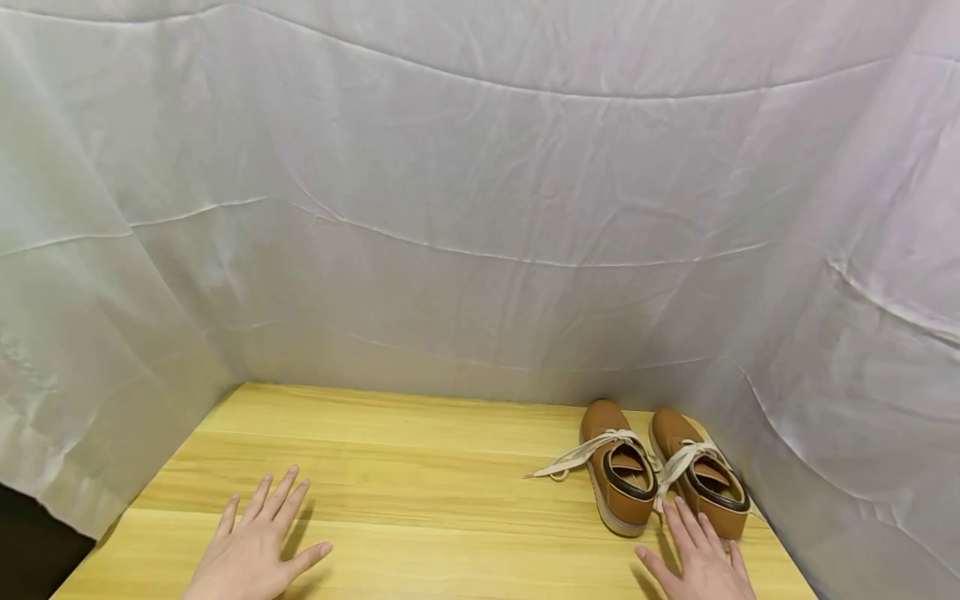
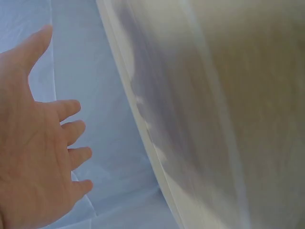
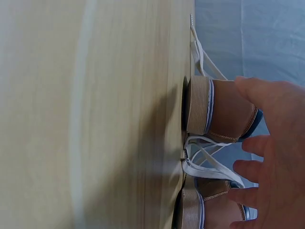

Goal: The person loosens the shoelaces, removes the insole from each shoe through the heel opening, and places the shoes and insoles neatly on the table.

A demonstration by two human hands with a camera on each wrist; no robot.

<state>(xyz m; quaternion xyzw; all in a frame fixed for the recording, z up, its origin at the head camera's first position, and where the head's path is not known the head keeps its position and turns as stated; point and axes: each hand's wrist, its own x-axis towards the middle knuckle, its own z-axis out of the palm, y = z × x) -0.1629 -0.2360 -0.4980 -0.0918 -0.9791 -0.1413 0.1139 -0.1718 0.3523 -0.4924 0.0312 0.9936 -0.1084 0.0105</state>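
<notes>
Grey fabric [image 1: 480,167] is hung behind and at both sides of the work area. A yellow wood-grain table [image 1: 420,471] is enclosed by it, with the front part cut off by the head view. Two brown shoes are stood upright at the table's right end: the left-side shoe [image 1: 630,507] and, just beside it, the right-side shoe [image 1: 726,523], both with toes pointed to the back and heels turned to the person. The left hand [image 1: 251,550] is held over the left part of the table, fingers spread wide, nothing held, well apart from both shoes. The right hand [image 1: 705,560] is held close by the heels, fingers likewise spread, nothing held; whether the right-side shoe is touched cannot be told. Pale laces are left loose, no bow made out: the left-side lace [image 1: 581,455] is trailed out leftward onto the table, the right-side lace [image 1: 681,463] is draped into the gap between the shoes.

Step, as judged: a ready or reaching pose, no grip made. For the next move, the right fingers would probably need to be closed round a heel or lace, and the left hand brought across to the right, with the loose lace ends kept unsnagged
</notes>
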